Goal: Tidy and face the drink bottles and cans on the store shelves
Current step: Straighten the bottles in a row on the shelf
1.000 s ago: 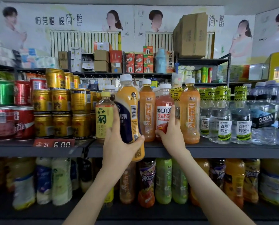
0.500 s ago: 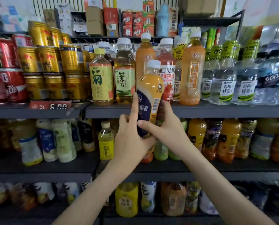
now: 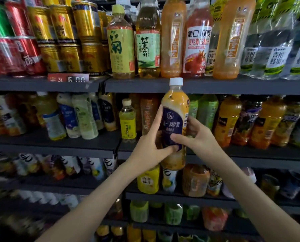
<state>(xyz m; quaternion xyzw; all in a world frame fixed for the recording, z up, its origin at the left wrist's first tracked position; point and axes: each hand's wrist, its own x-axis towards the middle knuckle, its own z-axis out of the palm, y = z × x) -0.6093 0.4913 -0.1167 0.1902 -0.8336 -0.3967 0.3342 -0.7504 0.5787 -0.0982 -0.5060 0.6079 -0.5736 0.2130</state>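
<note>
My left grip [image 3: 150, 151] and right grip [image 3: 199, 137] both curled round the blue-labelled orange bottle [image 3: 176, 109], held upright between them, its white cap [image 3: 176, 81] above, level with the upper shelf edge [image 3: 233, 87]

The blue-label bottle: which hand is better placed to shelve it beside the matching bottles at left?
Probably left. The left hand grips the bottle low, and the matching bottles stand on its side; the right hand would cross over.
</note>
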